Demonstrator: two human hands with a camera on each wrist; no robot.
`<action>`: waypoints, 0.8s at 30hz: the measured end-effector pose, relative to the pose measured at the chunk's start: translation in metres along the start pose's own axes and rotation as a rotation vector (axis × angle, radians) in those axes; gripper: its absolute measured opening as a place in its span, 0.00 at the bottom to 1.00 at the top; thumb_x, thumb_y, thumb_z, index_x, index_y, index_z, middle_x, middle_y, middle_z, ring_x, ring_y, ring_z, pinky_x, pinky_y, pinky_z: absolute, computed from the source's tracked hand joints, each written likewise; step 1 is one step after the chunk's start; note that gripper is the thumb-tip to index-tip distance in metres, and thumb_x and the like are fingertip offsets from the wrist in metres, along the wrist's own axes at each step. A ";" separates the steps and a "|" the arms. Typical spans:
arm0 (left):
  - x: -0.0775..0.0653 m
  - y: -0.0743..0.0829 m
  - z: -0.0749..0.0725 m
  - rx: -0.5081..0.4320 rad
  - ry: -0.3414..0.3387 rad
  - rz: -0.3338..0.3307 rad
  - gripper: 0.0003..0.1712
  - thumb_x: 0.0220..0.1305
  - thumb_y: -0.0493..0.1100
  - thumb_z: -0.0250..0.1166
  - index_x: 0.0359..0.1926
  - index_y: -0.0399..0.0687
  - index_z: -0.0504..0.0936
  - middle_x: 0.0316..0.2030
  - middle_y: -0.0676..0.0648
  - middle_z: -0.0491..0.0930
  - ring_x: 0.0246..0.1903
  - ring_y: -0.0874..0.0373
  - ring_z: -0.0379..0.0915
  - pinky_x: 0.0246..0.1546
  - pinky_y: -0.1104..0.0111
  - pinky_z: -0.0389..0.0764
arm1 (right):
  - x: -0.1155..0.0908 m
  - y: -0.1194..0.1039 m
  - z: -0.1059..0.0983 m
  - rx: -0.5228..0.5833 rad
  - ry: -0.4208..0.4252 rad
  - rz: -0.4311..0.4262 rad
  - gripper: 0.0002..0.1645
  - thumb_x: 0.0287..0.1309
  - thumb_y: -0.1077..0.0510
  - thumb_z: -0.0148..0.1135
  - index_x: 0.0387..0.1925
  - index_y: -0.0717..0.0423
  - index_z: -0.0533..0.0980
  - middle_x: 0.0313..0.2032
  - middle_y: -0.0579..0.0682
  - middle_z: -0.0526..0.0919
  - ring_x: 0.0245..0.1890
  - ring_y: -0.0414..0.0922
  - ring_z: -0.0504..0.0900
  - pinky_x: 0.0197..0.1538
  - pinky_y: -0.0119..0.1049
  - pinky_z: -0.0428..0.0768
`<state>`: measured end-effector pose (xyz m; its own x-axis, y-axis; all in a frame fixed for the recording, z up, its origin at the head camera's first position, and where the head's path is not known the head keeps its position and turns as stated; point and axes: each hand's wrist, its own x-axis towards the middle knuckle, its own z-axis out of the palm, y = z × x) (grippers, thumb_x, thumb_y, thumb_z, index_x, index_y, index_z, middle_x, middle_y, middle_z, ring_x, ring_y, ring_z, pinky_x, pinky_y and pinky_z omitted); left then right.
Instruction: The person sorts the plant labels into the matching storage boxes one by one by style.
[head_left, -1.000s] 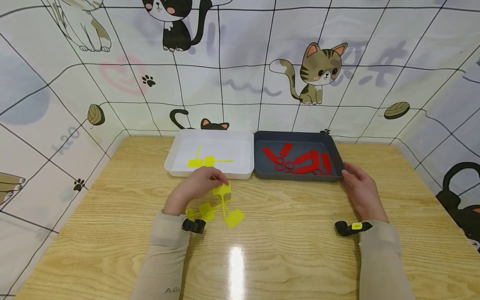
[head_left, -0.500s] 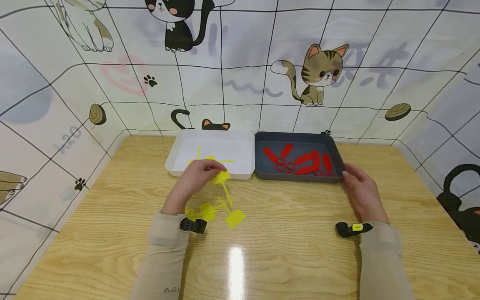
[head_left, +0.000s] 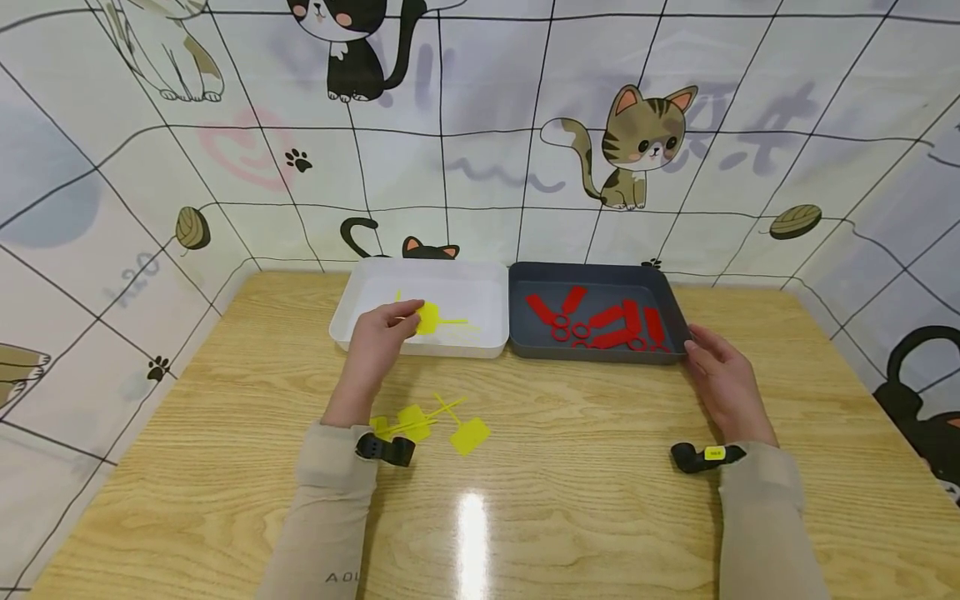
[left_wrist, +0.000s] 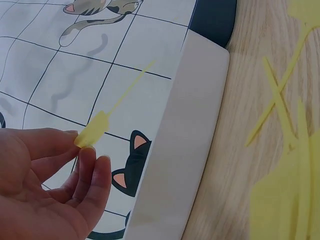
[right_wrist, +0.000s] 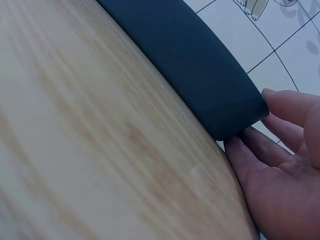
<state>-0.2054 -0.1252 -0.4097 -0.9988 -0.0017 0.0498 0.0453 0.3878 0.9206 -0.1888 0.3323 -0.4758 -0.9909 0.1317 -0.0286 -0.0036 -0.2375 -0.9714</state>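
Observation:
Thumb and finger of my left hand pinch the flat head of a yellow tag with a thin stem. It hangs over the white tray, where more yellow tags lie, partly hidden by the hand. In the left wrist view the pinched tag points its stem away from the fingertips. My right hand holds the near right corner of the dark grey tray, thumb and fingers on either side of it. Several red tags with ring ends lie inside that tray.
Several yellow tags lie loosely crossed on the wooden table, beside my left wrist. Both trays stand side by side against a cat-printed cloth backdrop.
My left hand has lifted one yellow tag from the loose pile on the table and carried it forward over the white tray. The right hand stays at the dark tray's corner.

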 end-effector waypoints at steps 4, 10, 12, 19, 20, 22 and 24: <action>0.000 -0.002 0.001 0.014 0.002 -0.014 0.19 0.62 0.45 0.57 0.54 0.50 0.75 0.44 0.48 0.74 0.41 0.54 0.67 0.35 0.66 0.70 | 0.000 0.000 -0.001 -0.009 0.003 -0.003 0.36 0.58 0.59 0.54 0.65 0.62 0.54 0.59 0.52 0.58 0.58 0.41 0.62 0.60 0.30 0.59; 0.003 -0.006 0.005 0.150 -0.027 0.011 0.20 0.61 0.45 0.58 0.54 0.46 0.75 0.47 0.47 0.74 0.42 0.53 0.70 0.37 0.65 0.73 | 0.000 0.000 0.000 0.007 0.005 -0.002 0.36 0.58 0.60 0.55 0.65 0.63 0.53 0.58 0.53 0.59 0.59 0.43 0.61 0.61 0.32 0.57; 0.003 -0.006 0.006 0.170 -0.036 0.017 0.20 0.61 0.44 0.57 0.54 0.45 0.74 0.49 0.46 0.73 0.43 0.53 0.71 0.37 0.64 0.74 | 0.001 0.000 0.000 0.024 -0.002 -0.006 0.36 0.58 0.61 0.54 0.65 0.63 0.53 0.57 0.53 0.60 0.58 0.43 0.61 0.61 0.32 0.56; 0.001 -0.006 0.007 0.205 -0.043 0.042 0.21 0.62 0.43 0.57 0.55 0.43 0.74 0.51 0.44 0.71 0.45 0.52 0.70 0.41 0.62 0.74 | 0.003 0.002 -0.001 0.025 -0.008 -0.005 0.36 0.58 0.61 0.54 0.65 0.63 0.52 0.59 0.56 0.57 0.60 0.43 0.60 0.60 0.29 0.59; 0.001 -0.006 0.007 0.212 -0.044 0.048 0.21 0.62 0.43 0.57 0.55 0.43 0.73 0.51 0.44 0.71 0.45 0.52 0.70 0.41 0.62 0.74 | 0.003 0.002 -0.001 0.011 -0.003 -0.002 0.36 0.58 0.60 0.54 0.65 0.62 0.53 0.60 0.56 0.56 0.60 0.43 0.60 0.59 0.29 0.60; 0.001 -0.006 0.007 0.218 -0.048 0.055 0.21 0.62 0.43 0.56 0.55 0.43 0.73 0.51 0.44 0.71 0.46 0.51 0.70 0.41 0.62 0.74 | 0.004 0.002 -0.002 -0.006 0.003 0.003 0.36 0.58 0.59 0.54 0.65 0.61 0.53 0.62 0.56 0.54 0.61 0.43 0.59 0.59 0.29 0.60; 0.001 -0.006 0.008 0.215 -0.052 0.060 0.21 0.62 0.44 0.57 0.55 0.43 0.73 0.51 0.44 0.71 0.45 0.52 0.70 0.41 0.62 0.74 | 0.004 0.002 -0.002 -0.002 0.003 0.004 0.36 0.58 0.59 0.54 0.65 0.61 0.53 0.62 0.56 0.53 0.61 0.43 0.59 0.60 0.30 0.59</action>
<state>-0.2068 -0.1203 -0.4179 -0.9945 0.0721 0.0766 0.1042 0.5730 0.8129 -0.1925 0.3343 -0.4785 -0.9904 0.1339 -0.0332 0.0006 -0.2364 -0.9717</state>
